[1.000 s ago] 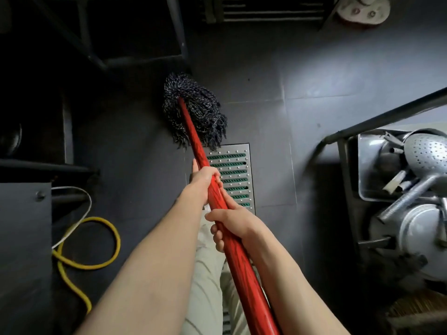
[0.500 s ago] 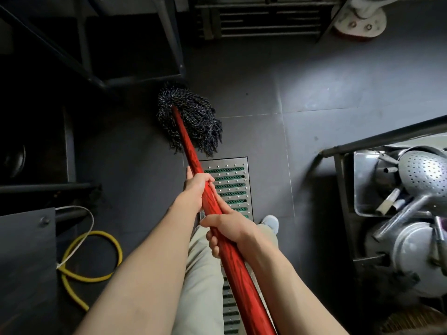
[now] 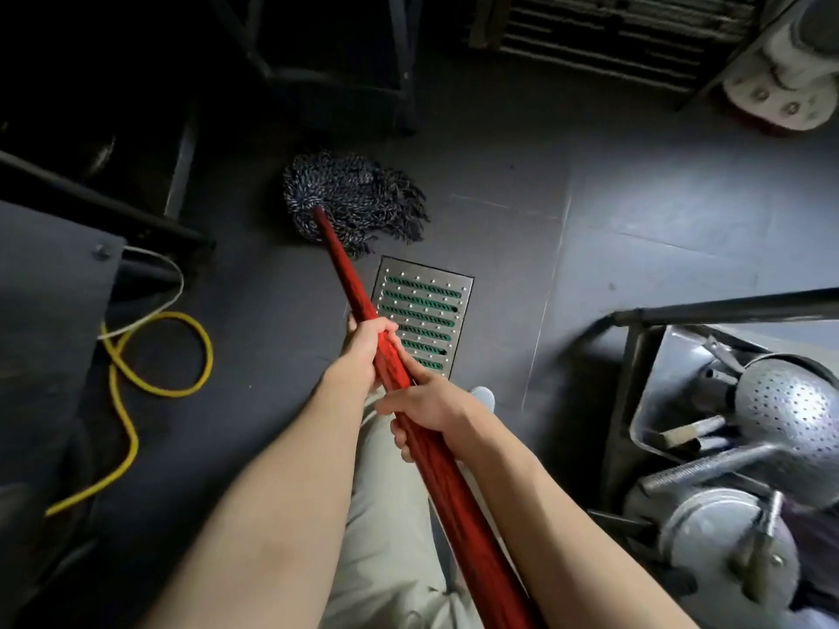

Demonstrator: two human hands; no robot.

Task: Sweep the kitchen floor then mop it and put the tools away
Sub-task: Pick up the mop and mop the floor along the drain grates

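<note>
A mop with a red wooden handle slants from the bottom of the view down to the dark grey tiled floor. Its dark stringy mop head lies flat on the floor, strands spread to the right, just beyond a metal drain grate. My left hand grips the handle further down the shaft. My right hand grips it just behind, closer to my body. Both hands are wrapped round the shaft.
A yellow hose loops on the floor at the left beside a dark cabinet. Dark table legs stand behind the mop head. A metal rack at the right holds a perforated ladle and pots. A white fan base stands at the top right.
The mop head has swung its strands to the right and sits closer to the drain grate. The view has shifted, and both hands keep their grip on the handle.
</note>
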